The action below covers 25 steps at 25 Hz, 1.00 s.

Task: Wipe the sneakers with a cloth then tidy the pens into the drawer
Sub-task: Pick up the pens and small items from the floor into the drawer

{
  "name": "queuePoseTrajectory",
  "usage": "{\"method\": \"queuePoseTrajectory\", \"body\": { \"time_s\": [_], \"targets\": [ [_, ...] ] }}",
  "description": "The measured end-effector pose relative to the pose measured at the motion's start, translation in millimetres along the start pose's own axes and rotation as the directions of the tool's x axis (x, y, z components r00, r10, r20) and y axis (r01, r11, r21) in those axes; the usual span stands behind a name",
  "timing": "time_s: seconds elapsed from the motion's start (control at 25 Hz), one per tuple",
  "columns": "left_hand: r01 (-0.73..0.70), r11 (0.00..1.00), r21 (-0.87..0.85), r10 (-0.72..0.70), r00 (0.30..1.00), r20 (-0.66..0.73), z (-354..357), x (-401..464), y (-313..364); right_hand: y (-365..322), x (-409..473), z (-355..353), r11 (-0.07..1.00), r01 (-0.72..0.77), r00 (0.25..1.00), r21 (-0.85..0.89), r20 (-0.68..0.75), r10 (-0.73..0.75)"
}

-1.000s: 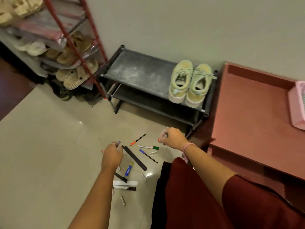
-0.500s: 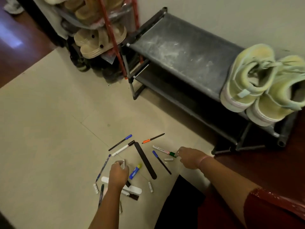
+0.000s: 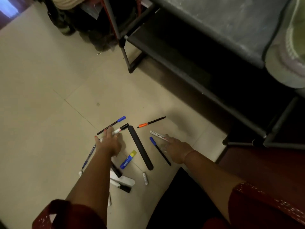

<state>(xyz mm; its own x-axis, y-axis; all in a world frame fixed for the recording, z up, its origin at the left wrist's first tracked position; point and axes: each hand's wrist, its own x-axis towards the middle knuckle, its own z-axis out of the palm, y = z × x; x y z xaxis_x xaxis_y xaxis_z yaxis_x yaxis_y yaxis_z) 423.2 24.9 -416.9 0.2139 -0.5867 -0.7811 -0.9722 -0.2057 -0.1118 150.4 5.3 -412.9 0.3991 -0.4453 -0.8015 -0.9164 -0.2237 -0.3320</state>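
Observation:
Several pens and markers lie scattered on the pale tiled floor. My left hand (image 3: pixel 108 143) stretches flat over them, its fingertips touching a white marker with a black cap (image 3: pixel 121 129) and a thin pen with a blue cap (image 3: pixel 115 123). My right hand (image 3: pixel 175 147) reaches with straight fingers onto the near end of a white labelled marker (image 3: pixel 157 134). Between the hands lie a long black stick (image 3: pixel 140 147), a black pen with a blue cap (image 3: pixel 160 151) and a blue and yellow glue stick (image 3: pixel 128 160). A pale green sneaker (image 3: pixel 288 52) stands on the black shoe rack (image 3: pixel 214 25) at the upper right.
An orange-capped pen (image 3: pixel 151 122) lies beyond the hands. A blue pen (image 3: pixel 89 156), a second white marker (image 3: pixel 123 186) and a small white cylinder (image 3: pixel 145 178) lie nearer me. A red-framed rack with shoes (image 3: pixel 113 22) stands at the top. My dark red garment fills the lower right.
The view has dropped closer to the floor. My left hand has opened from a fist and moved forward to the far pens. My right hand now lies on the white labelled marker.

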Motion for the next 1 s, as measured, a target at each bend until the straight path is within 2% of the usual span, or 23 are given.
{"method": "queuePoseTrajectory", "body": {
  "time_s": [0.12, 0.2, 0.32, 0.4, 0.44, 0.48, 0.52, 0.6, 0.64, 0.68, 0.72, 0.76, 0.8, 0.84, 0.92, 1.0],
  "targets": [
    [0.026, 0.996, -0.08, -0.019, 0.997, 0.076, -6.8, 8.7, 2.9, -4.7, 13.1, 10.3, 0.999, -0.05, 0.998, -0.008, -0.047, 0.05],
    [0.023, 0.994, -0.104, -0.013, 0.995, 0.102, -3.7, 14.5, 1.6, -8.4, 18.1, 10.0, 0.991, -0.05, 0.997, -0.128, -0.068, 0.041],
    [-0.032, 0.995, -0.091, 0.038, 0.998, 0.058, 11.1, 19.5, -2.6, -9.9, 22.9, 11.6, 0.977, -0.068, 0.995, -0.203, -0.083, 0.052],
    [-0.057, 0.992, -0.112, 0.048, 0.995, -0.083, 16.4, 16.4, -0.9, -11.3, 23.8, 11.8, 0.982, -0.086, 0.991, -0.167, -0.113, 0.068],
    [-0.091, 0.992, -0.088, 0.072, 0.978, -0.197, 18.0, 14.5, 1.7, -11.9, 23.4, 11.2, 0.986, -0.08, 0.99, -0.149, -0.127, 0.061],
    [-0.141, 0.985, -0.1, 0.102, 0.939, -0.327, 20.0, 13.7, 5.1, -11.6, 22.2, 10.1, 0.988, -0.067, 0.987, -0.14, -0.153, 0.045],
    [-0.206, 0.961, -0.186, 0.103, 0.887, -0.451, 18.8, 10.6, 10.6, -10.1, 20.9, 7.3, 0.993, -0.051, 0.979, -0.102, -0.202, 0.029],
    [-0.322, 0.83, -0.455, -0.01, 0.807, -0.59, 12.1, -1.0, 22.2, -6.4, 18.7, -1.3, 0.994, 0.002, 0.932, 0.107, -0.36, 0.037],
    [-0.347, 0.73, -0.588, -0.094, 0.802, -0.59, 8.1, -10.3, 28.4, -5.8, 15.9, -5.2, 0.958, 0.035, 0.9, 0.285, -0.426, 0.093],
    [-0.356, 0.582, -0.731, -0.176, 0.823, -0.54, 4.8, -21.2, 36.3, -6.8, 12.1, -8.4, 0.85, 0.076, 0.876, 0.521, -0.443, 0.193],
    [-0.346, 0.374, -0.861, -0.224, 0.867, -0.445, 2.5, -34.5, 45.3, -11.4, 8.3, -12.3, 0.637, 0.112, 0.879, 0.763, -0.375, 0.295],
    [-0.313, 0.158, -0.937, -0.221, 0.913, -0.342, 1.6, -48.2, 54.6, -18.1, 6.7, -13.8, 0.363, 0.122, 0.903, 0.924, -0.255, 0.345],
    [-0.271, -0.018, -0.963, -0.201, 0.944, -0.262, 2.2, -61.0, 63.5, -26.2, 6.2, -13.3, 0.124, 0.106, 0.929, 0.987, -0.143, 0.343],
    [-0.246, -0.141, -0.959, -0.188, 0.958, -0.218, 5.4, -71.9, 70.5, -33.9, 7.4, -10.2, -0.018, 0.08, 0.945, 0.997, -0.07, 0.32],
    [-0.203, -0.279, -0.939, -0.149, 0.975, -0.166, 14.8, -85.3, 84.9, -44.5, 8.5, -7.1, -0.126, 0.048, 0.967, 0.991, -0.014, 0.253],
    [-0.153, -0.274, -0.95, -0.097, 0.987, -0.131, 25.4, -93.7, 95.9, -52.6, 7.1, -5.2, -0.077, -0.045, 0.986, 0.996, 0.056, 0.157]
  ]
}}
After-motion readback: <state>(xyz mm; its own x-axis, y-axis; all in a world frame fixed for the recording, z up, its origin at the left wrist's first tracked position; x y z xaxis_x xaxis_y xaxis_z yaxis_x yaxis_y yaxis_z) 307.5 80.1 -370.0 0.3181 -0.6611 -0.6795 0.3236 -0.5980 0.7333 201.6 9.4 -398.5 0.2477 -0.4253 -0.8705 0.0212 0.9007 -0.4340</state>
